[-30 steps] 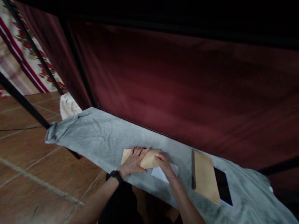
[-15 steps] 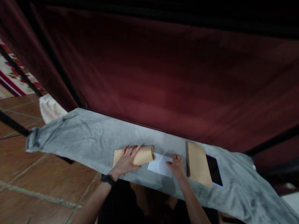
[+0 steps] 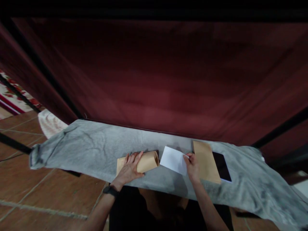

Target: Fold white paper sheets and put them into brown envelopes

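Observation:
A brown paper envelope lies on the grey cloth, its right end gaping. My left hand rests flat on it with the fingers spread. Just right of that opening is a white sheet of paper, raised a little from the cloth. My right hand pinches the sheet's right edge between thumb and fingers. Beside my right hand lies a flat brown envelope, partly covering a dark tablet-like object.
The grey cloth covers a long narrow surface. A dark red curtain hangs behind it between black bars. Tiled floor shows at the left, with a pale striped cloth near the curtain.
My right hand has closed on the white sheet and lifted it; the sheet has turned and moved slightly right. My left hand has stayed on the envelope. The camera view has shifted a little.

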`<state>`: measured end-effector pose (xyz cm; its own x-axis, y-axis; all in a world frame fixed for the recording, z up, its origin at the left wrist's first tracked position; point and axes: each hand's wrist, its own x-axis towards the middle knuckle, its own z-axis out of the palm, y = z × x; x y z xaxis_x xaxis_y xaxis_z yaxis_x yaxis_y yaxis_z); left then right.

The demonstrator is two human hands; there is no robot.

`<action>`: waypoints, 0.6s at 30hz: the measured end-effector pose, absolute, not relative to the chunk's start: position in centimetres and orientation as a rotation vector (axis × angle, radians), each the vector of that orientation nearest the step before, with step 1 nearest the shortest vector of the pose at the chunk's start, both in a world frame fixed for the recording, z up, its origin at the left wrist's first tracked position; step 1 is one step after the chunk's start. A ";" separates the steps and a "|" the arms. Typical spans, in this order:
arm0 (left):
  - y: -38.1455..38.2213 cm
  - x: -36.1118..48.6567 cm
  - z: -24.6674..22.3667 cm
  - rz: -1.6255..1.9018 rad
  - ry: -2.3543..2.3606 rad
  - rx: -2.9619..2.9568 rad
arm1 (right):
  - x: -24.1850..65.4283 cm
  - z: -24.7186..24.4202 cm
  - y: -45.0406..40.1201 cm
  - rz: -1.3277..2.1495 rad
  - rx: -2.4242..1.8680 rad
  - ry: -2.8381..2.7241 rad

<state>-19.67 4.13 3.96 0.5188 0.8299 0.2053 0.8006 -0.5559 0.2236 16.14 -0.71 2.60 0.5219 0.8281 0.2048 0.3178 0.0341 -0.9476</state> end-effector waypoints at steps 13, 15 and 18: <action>3.4 -18.2 4.7 0.331 1.338 2.580 | 14.5 5.4 -0.9 0.571 -1.405 -1.054; 3.3 -18.1 4.7 0.313 1.328 2.570 | 14.5 5.6 -1.2 0.580 -1.432 -1.118; 3.3 -18.0 4.4 0.329 1.349 2.596 | 14.8 5.7 -1.3 0.595 -1.466 -1.208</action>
<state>-17.97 3.26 4.39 0.5592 0.8224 0.1051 0.7785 -0.5644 0.2747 14.82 -1.28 5.66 0.3555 0.9022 0.2444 0.3559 0.1111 -0.9279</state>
